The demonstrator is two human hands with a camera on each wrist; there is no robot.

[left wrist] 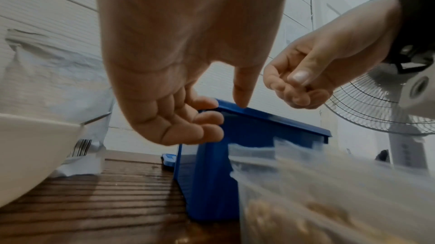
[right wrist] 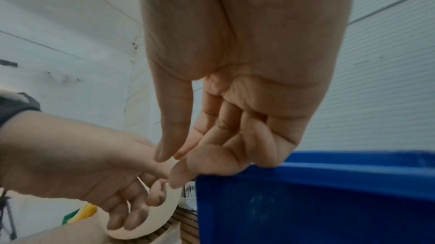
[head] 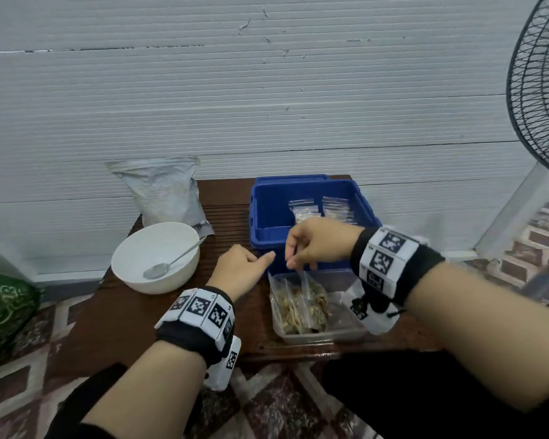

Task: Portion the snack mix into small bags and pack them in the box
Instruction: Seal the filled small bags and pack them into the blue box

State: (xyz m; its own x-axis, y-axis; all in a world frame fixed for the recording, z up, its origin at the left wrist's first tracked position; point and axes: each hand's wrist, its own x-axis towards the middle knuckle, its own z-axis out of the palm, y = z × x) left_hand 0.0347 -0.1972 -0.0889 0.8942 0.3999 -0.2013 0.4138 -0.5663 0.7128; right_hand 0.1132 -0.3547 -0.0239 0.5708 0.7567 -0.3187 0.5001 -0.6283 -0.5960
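Fingers (right wrist: 179, 145) of the right hand (head: 320, 242) hang loosely curled with the thumb near the fingertips, holding nothing that either wrist view shows. This hand hovers above the near wall of the blue box (head: 267, 210), directly over the top edge of a clear zip bag of snack mix (head: 301, 305) that stands in a clear plastic container (head: 346, 331) on the desk (head: 159, 318); whether the fingertips touch the bag's top cannot be told. Just to its left, the left hand (head: 238, 274) is loosely curled too, thumb pointing toward the right hand, gripping nothing, beside the box's near left corner. Inside the box, at its far right, lie two small filled bags (head: 322, 210) side by side. Left of the hands sits a white bowl (head: 156, 258) with a metal spoon (head: 171, 263) in it, and behind the bowl a large grey pouch (head: 165, 191) leans on the wall; a barcode shows at its lower corner, unreadable. Both wrists wear black bands with square black-and-white marker tiles. A black fan (head: 539, 87) stands at the right.
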